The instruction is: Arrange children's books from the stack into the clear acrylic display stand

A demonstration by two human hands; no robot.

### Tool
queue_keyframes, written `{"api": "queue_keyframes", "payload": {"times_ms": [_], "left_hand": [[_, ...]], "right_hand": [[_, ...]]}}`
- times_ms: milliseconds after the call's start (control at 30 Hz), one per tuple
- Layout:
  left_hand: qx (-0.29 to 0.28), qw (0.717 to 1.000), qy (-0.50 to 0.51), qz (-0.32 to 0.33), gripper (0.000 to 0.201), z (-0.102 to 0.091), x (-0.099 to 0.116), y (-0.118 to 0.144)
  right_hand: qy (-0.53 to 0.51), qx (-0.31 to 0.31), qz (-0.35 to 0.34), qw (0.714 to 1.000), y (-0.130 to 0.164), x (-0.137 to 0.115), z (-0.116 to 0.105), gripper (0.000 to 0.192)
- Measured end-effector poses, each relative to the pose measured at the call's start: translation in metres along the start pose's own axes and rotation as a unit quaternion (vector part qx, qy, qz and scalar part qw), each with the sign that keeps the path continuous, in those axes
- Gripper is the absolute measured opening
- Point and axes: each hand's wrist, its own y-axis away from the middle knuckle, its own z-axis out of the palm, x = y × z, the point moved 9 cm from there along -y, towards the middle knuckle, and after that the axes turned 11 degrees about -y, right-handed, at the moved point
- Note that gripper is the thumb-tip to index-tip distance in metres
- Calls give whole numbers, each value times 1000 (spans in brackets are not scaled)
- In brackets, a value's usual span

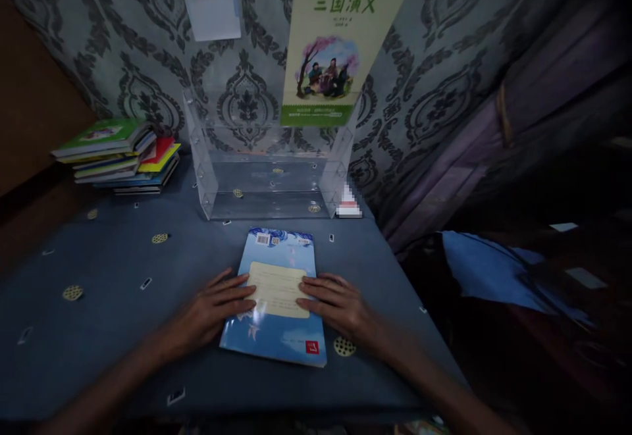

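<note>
A blue paperback book (pixel 276 251) lies flat on the cloth-covered table, its back cover up, with barcodes at the top and a cream text panel in the middle. My left hand (pixel 212 307) rests on its left edge, fingers stretched over the cover. On the opposite edge lies my right hand (pixel 340 300), fingers likewise extended onto the panel. Neither hand is wrapped round anything. Just beyond the book stands a clear acrylic rack (pixel 271 204) with see-through shelves.
A stack of books (pixel 118 158) sits at the back left. Behind the rack, a green-and-cream poster (pixel 320 20) and a white card (pixel 214 19) are against the patterned wall. A purple curtain (pixel 459 152) hangs on the right, past the edge of the blue tablecloth (pixel 108 323).
</note>
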Motion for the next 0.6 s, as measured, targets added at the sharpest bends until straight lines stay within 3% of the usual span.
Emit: {"api": "queue_keyframes", "payload": {"times_ms": [133,300,433,600], "left_hand": [[-58,998,2,0,41,0,11,2],[-113,993,10,-34,37,-7,15,-6],[23,991,-128,-25,36,-23,-1,-44],[88,964,-252,-15,37,-14,-26,-77]], "right_hand": [[-35,-51,52,997,7,8,5,40],[-57,-107,101,988,4,-4,-1,57],[-40,-53,109,992,-32,-2,-2,45],[-37,24,112,993,-100,15,29,53]]}}
